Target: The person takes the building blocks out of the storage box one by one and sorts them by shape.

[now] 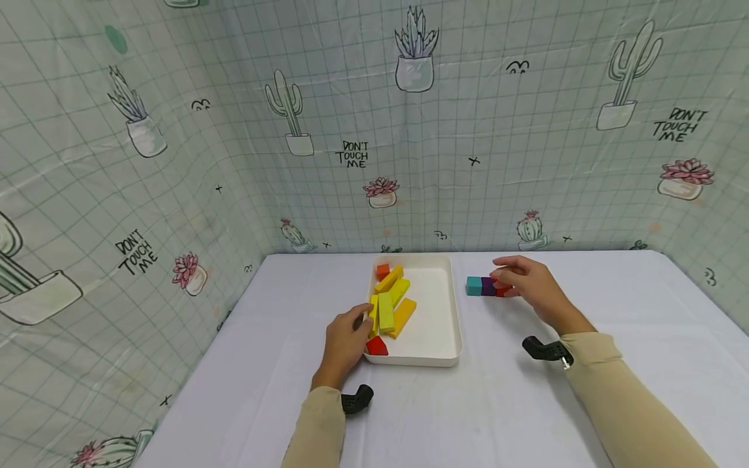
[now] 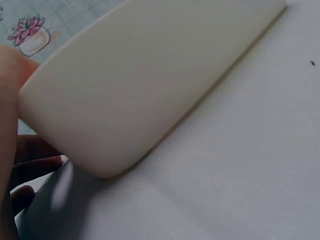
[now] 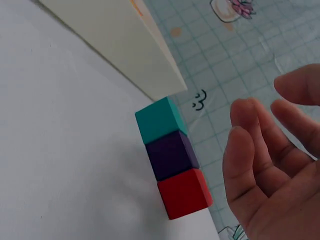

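Note:
My left hand point(image 1: 345, 339) grips the left rim of a white tray point(image 1: 432, 318), beside the blocks inside; the left wrist view shows the tray's outer wall point(image 2: 130, 85) and curled fingers point(image 2: 35, 170) by its corner. Inside the tray lie several yellow blocks point(image 1: 386, 313), a red block point(image 1: 377, 347) and an orange cube point(image 1: 383, 272). Right of the tray, a teal cube point(image 3: 159, 121), a purple cube point(image 3: 171, 156) and a red cube point(image 3: 185, 196) touch in a row. Over the red end hovers my right hand point(image 1: 535, 289), fingers loosely bent, holding nothing.
A white cloth point(image 1: 281, 325) covers the table. Behind it and on the left hangs a grid-patterned curtain point(image 1: 445, 143) printed with cacti. Each wrist carries a black camera mount point(image 1: 547, 350).

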Available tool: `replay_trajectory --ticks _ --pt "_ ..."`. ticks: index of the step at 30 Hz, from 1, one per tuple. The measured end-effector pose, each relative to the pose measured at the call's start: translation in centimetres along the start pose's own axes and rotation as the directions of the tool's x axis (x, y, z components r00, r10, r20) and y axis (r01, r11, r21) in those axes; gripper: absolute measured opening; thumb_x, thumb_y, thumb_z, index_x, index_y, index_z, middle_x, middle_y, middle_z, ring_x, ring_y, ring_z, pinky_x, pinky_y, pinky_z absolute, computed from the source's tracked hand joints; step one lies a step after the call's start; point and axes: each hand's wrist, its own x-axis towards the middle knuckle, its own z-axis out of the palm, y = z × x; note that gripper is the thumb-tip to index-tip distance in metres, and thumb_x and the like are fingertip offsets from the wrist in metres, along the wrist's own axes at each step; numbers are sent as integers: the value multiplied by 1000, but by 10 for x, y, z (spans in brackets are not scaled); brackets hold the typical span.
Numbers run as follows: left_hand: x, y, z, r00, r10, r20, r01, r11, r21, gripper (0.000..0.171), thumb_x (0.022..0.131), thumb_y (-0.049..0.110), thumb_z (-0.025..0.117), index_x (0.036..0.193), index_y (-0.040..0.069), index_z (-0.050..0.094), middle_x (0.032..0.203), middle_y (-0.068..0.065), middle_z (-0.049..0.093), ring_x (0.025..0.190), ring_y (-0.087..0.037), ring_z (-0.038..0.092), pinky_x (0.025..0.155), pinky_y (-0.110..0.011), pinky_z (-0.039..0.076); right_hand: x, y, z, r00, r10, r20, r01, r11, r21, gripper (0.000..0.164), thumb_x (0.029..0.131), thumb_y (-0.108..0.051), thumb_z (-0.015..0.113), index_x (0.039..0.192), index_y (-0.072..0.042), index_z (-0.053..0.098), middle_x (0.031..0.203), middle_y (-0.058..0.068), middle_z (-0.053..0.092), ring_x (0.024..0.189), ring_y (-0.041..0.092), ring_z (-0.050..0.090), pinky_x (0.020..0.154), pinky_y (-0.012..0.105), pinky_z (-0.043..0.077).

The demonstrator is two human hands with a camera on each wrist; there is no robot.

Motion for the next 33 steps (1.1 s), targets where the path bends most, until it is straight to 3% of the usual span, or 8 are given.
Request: replay_trajectory --ticks 4,10,19,27,33 --pt "0 0 -4 1000 -25 19 26 999 -27 34 98 28 61 132 28 67 123 -5 64 116 -26 56 105 -51 44 5 -9 9 991 18 135 -24 999 41 48 97 -28 66 134 2 56 123 23 64 102 25 66 83 31 56" --pt "1 -2 -5 999 -32 31 32 999 -18 35 99 31 61 133 29 66 125 -5 63 118 -27 55 105 -52 43 12 -18 28 953 -4 304 -11 999 47 47 94 -23 70 132 2 58 123 23 65 112 43 61 86 38 55" --pt "1 -1 -3 999 -13 34 14 1000 -19 36 99 32 60 134 28 66 124 -4 64 114 -25 56 105 -50 44 20 -39 51 891 -49 451 64 998 -19 40 92 -22 71 128 -4 64 122 21 66 104 30 65 84 41 54" --pt "3 -2 -4 999 -8 31 8 1000 -1 36 99 32 60 133 28 66 126 -4 64 117 -26 56 106 -50 42 24 -58 78 844 -17 536 75 993 -87 37 92 -23 71 126 -10 68 118 20 67 103 32 64 83 41 55" --pt "3 -2 -1 1000 -5 30 5 1000 -4 36 99 33 59 134 27 66 128 -3 64 119 -25 55 107 -50 41 26 -61 97 793 -36 608 115 989 -92 43 92 -25 69 129 -3 65 119 18 68 100 27 62 83 40 55"
